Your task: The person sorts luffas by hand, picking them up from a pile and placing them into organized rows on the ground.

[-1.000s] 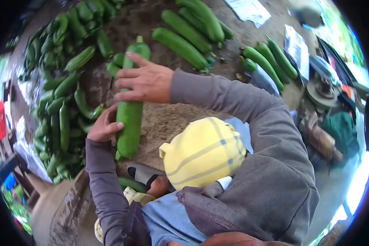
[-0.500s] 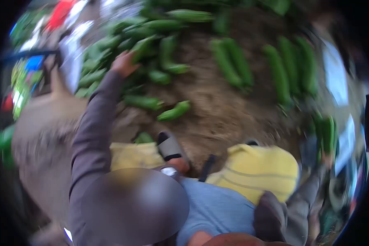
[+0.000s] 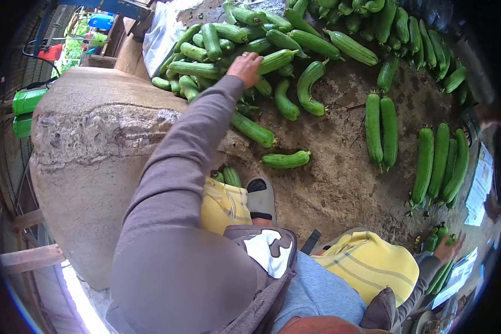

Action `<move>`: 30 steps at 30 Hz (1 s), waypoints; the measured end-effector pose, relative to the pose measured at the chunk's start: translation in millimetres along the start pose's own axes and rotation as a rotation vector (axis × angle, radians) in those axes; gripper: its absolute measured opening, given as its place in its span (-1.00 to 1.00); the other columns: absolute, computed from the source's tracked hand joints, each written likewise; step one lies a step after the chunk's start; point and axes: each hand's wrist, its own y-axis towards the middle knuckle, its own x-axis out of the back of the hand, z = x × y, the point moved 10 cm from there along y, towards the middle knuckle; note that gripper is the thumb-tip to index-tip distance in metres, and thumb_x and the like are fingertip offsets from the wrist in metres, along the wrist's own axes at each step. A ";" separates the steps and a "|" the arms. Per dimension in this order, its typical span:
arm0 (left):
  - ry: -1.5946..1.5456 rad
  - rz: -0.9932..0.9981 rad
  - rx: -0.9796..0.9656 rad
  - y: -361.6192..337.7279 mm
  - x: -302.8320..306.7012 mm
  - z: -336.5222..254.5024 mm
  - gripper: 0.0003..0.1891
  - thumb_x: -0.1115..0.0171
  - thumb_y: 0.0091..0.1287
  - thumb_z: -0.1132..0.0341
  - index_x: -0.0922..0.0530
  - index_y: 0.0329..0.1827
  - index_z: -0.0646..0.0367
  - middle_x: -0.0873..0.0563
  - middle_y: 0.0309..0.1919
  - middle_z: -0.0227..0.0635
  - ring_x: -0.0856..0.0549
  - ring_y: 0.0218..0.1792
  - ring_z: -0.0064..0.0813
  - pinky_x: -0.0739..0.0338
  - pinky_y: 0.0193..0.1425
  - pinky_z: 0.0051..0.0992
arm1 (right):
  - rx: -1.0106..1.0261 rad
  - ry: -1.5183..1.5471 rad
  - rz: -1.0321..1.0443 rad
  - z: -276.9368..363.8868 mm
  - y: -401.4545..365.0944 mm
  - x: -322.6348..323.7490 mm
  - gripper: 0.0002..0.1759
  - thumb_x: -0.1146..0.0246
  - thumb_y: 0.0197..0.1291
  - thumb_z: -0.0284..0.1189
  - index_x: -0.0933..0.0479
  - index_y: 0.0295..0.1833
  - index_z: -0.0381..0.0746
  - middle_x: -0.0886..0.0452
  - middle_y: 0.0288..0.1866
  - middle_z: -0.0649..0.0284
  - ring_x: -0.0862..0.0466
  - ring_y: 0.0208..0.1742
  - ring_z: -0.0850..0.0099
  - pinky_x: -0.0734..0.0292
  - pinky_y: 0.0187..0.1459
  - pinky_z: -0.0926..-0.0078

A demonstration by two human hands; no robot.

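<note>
My left hand [image 3: 246,69], in a grey-brown sleeve, reaches into a heap of long green sponge gourds. Its fingers are closed over the near end of one sponge gourd [image 3: 277,60], which lies tilted on the heap. At the lower right, my right hand [image 3: 445,250] rests over another few sponge gourds [image 3: 441,274] beside a printed sheet [image 3: 455,278]. Its fingers look curled round them, though they are small and partly hidden. A curved gourd [image 3: 307,89] and a short one [image 3: 285,160] lie on the soil near the heap.
A pair of gourds [image 3: 374,131] and a row of several [image 3: 423,167] lie on the bare earth [image 3: 323,183]. More are piled at the upper right [image 3: 403,28]. A big stone-like block [image 3: 106,167] stands left, near white plastic sheeting [image 3: 160,42]. Papers [image 3: 480,181] lie right.
The view has swung and sharpened, so the heap now shows further right and higher. My left hand stays at the heap, on a gourd. My right hand appears lower in view, still at the gourds there.
</note>
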 end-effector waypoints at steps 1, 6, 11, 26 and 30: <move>-0.012 -0.020 0.056 8.0 -10.5 -4.0 -0.35 -0.35 -0.02 0.30 -0.35 0.21 0.14 -0.47 0.08 -0.19 -0.45 0.13 -0.20 -0.39 0.19 -0.29 | 0.032 0.022 0.024 41.5 9.5 5.5 -0.46 -0.27 0.09 -0.30 -0.41 0.23 -0.09 -0.35 0.32 0.07 -0.31 0.34 0.14 -0.17 0.32 0.15; 0.001 -0.143 0.297 30.9 -57.4 10.3 -0.26 -0.39 -0.13 0.41 -0.30 0.22 0.05 -0.48 -0.02 -0.19 -0.47 0.06 -0.16 -0.41 0.13 -0.23 | 0.301 0.480 0.087 205.1 38.3 23.5 -0.53 -0.23 0.12 -0.38 -0.43 0.18 -0.19 -0.38 0.30 0.13 -0.32 0.34 0.19 -0.14 0.33 0.15; -0.066 -0.336 -0.387 -1.3 26.8 -112.5 -0.31 -0.26 -0.09 0.53 -0.36 0.20 -0.17 -0.46 -0.03 -0.29 -0.46 0.07 -0.25 -0.38 0.18 -0.24 | -0.428 1.514 1.081 307.6 4.9 -77.5 -0.39 -0.04 0.29 -0.05 -0.31 0.30 -0.25 -0.37 0.30 0.13 -0.32 0.33 0.28 -0.20 0.29 0.24; -0.275 -0.230 -0.548 -21.1 114.3 -289.5 -0.29 -0.34 -0.04 0.37 -0.33 0.29 0.05 -0.27 0.34 -0.29 -0.19 0.39 -0.20 0.01 0.43 -0.18 | -0.273 1.533 0.889 267.8 -44.6 -56.1 -0.06 -0.42 -0.12 -0.38 -0.11 0.37 -0.34 -0.43 0.16 0.12 -0.48 0.15 0.34 -0.31 0.20 0.41; -0.133 -0.040 -0.467 -16.2 53.2 -238.0 -0.21 -0.36 -0.04 0.43 -0.25 0.35 0.00 -0.15 0.41 -0.33 -0.10 0.44 -0.24 0.06 0.44 -0.07 | -0.484 1.127 0.720 97.1 -85.0 -10.0 -0.03 -0.47 -0.18 -0.34 -0.15 0.36 -0.35 -0.42 0.19 0.09 -0.40 0.23 0.37 -0.24 0.26 0.44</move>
